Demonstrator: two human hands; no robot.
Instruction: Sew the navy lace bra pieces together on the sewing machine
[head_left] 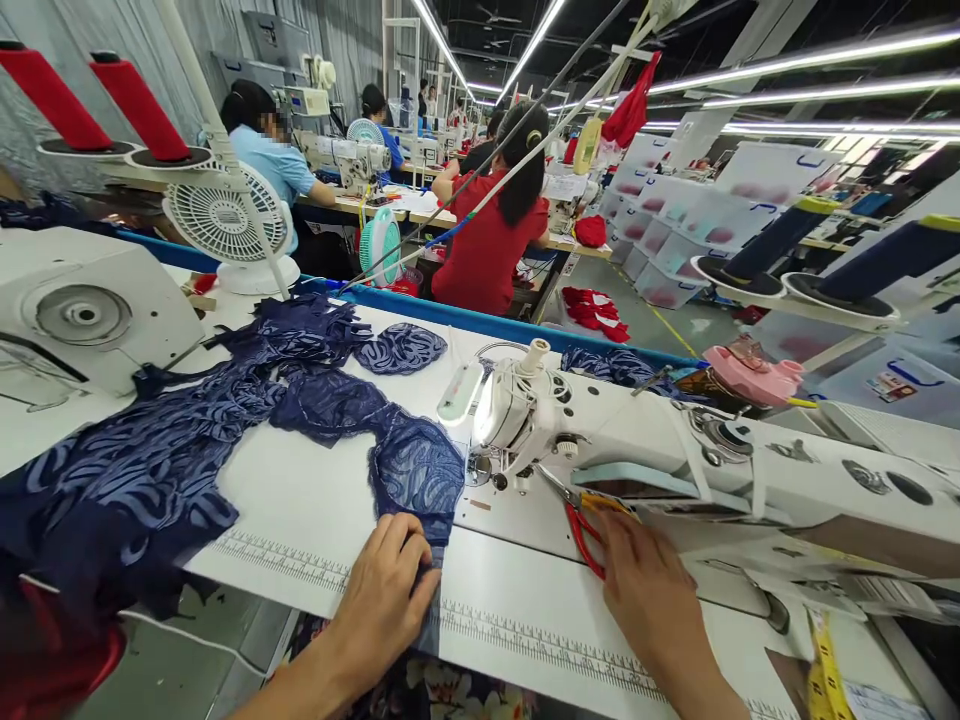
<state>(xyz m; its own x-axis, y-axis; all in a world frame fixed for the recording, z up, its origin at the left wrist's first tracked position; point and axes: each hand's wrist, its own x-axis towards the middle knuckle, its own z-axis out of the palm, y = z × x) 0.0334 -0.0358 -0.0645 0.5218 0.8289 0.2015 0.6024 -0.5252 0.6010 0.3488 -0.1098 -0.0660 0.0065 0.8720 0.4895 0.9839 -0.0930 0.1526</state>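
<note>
A navy lace bra (418,468) lies on the white table, one patterned cup just left of the sewing machine's needle area. My left hand (391,580) rests at the cup's lower edge, fingers curled and closed on the navy fabric. Under the lit head of the white sewing machine (525,400), scissors (583,535) with red and orange handles point toward the needle. My right hand (646,570) is closed over their orange handle; its fingertips are partly hidden. Another navy cup (401,348) lies behind the bra.
Piled navy lace pieces (180,430) cover the table's left side. A printed ruler (525,635) runs along the front edge. A yellow tape measure (825,665) hangs at lower right. A white fan (229,215) stands behind, and co-workers sit at machines beyond the blue edge.
</note>
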